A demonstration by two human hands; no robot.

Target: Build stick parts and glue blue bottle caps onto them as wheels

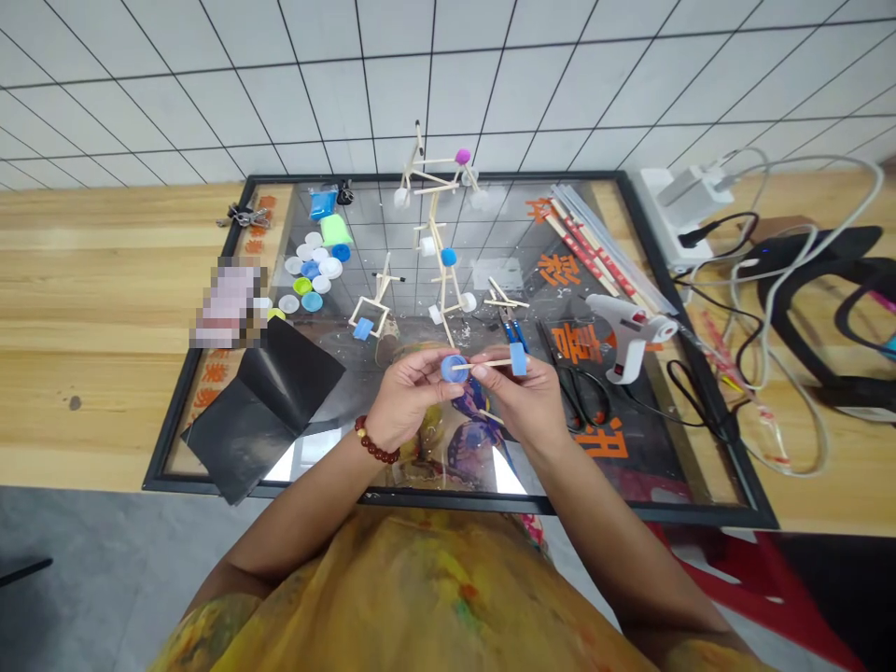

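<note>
Between the thumb and fingers of my left hand [406, 390] is a blue bottle cap [453, 377], its hollow side facing up. My right hand [533, 401] pinches a thin wooden stick [496, 363]. One end of this stick lies over the bottle cap; at its other end is a second blue cap [518, 359], seen edge-on. Another stick [491, 417] shows below my right fingers. Beyond my hands stands a stick model [448, 275] with white and blue caps. Left of it is a small stick frame [371, 315] with a blue piece.
A white glue gun [623, 327], black-handled scissors [584, 397] and blue-handled pliers [513, 333] lie to the right. Several bottle caps [312, 301] and black sheets [266, 401] are on the left. A power strip [676, 229] with cables sits at the far right.
</note>
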